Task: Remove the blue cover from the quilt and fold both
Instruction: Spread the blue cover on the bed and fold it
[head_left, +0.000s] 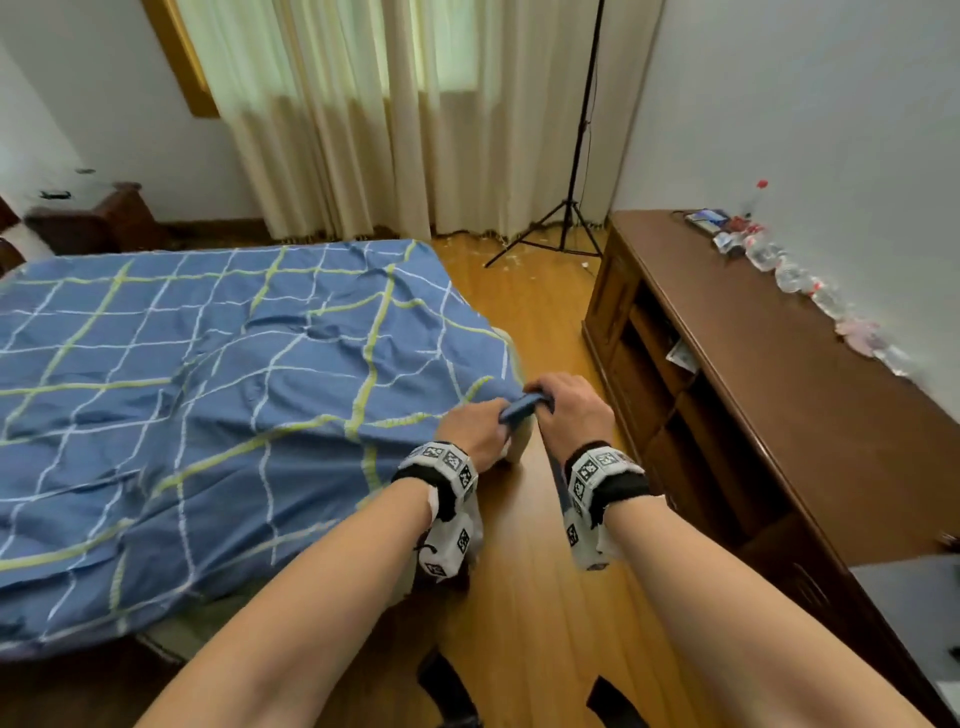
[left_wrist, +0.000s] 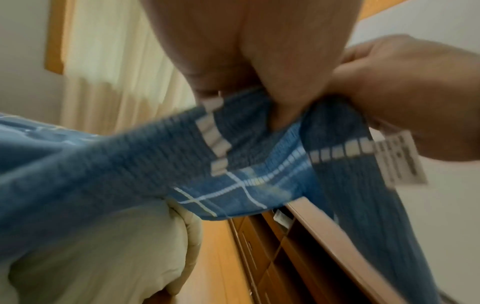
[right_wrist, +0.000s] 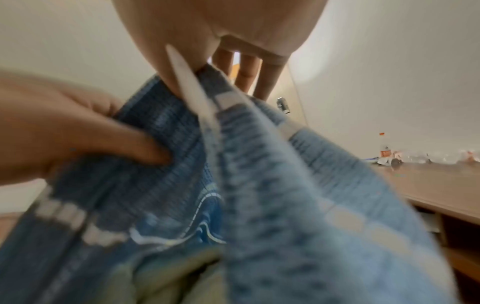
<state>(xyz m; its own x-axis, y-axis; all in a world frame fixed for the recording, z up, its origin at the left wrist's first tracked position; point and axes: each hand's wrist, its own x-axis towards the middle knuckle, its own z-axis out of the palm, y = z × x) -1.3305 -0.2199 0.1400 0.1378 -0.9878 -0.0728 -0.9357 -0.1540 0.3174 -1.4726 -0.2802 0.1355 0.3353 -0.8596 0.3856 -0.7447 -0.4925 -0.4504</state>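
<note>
A blue cover (head_left: 223, 395) with white and yellow-green checks lies spread over the quilt on the bed. At its near right corner my left hand (head_left: 480, 428) and right hand (head_left: 569, 410) both grip a bunched edge of the cover (head_left: 521, 406) between them. Under that lifted edge the pale cream quilt (left_wrist: 103, 246) shows in the left wrist view, and as a strip below the cloth (right_wrist: 176, 275) in the right wrist view. A white label (left_wrist: 400, 160) hangs from the cover (left_wrist: 249, 156) by my right hand (left_wrist: 405, 86).
A long brown wooden cabinet (head_left: 769, 374) stands close on the right, with plastic bottles (head_left: 789, 270) along the wall. A black tripod (head_left: 563, 223) stands by the cream curtains (head_left: 395, 119). Wooden floor (head_left: 524, 571) runs between bed and cabinet. A dark nightstand (head_left: 93, 218) sits far left.
</note>
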